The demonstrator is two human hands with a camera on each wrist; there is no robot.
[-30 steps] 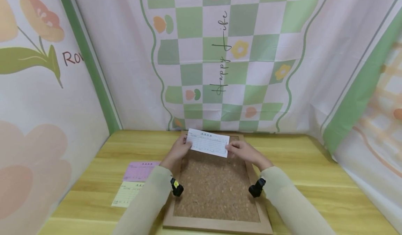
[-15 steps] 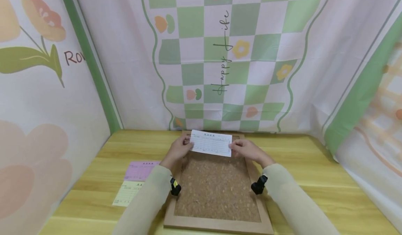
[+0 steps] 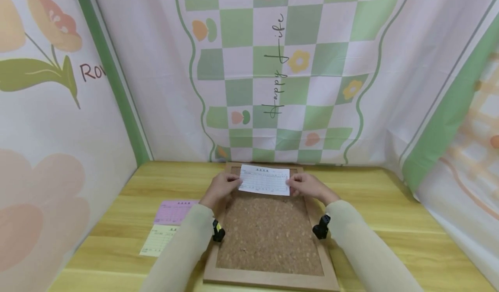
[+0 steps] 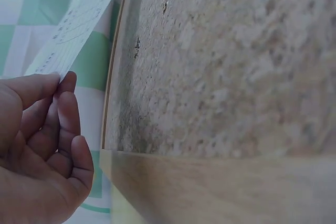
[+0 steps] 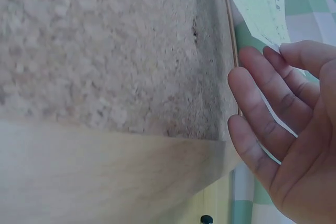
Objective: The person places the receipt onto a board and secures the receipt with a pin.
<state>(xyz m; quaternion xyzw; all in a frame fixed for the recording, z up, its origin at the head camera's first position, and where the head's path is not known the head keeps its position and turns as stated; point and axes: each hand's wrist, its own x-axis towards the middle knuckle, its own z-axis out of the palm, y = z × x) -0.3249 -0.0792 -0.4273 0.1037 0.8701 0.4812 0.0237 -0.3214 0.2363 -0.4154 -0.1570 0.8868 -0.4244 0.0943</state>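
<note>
A white printed paper slip [image 3: 264,180] is stretched between both hands above the far end of a wood-framed cork board [image 3: 269,235]. My left hand [image 3: 221,189] pinches the slip's left edge between thumb and index finger; the left wrist view shows the paper [image 4: 79,30] curving slightly away from that pinch. On the opposite side, my right hand [image 3: 309,186] pinches the right edge near its lower corner. In the right wrist view the other fingers [image 5: 257,93] spread loosely beside the board's frame [image 5: 105,166]. Paper and cork appear apart in both wrist views.
Left of the board, a pink printed slip [image 3: 175,212] and a yellow one [image 3: 157,240] lie on the wooden table [image 3: 390,222], partly covered by the left sleeve. A patterned curtain [image 3: 273,66] hangs behind the table. A small dark-topped object [image 5: 207,219] shows at the right wrist view's bottom.
Both hands have shifted the white slip slightly right and lowered it toward the board's far end. Its tilt has levelled out. The pink and yellow slips stay put.
</note>
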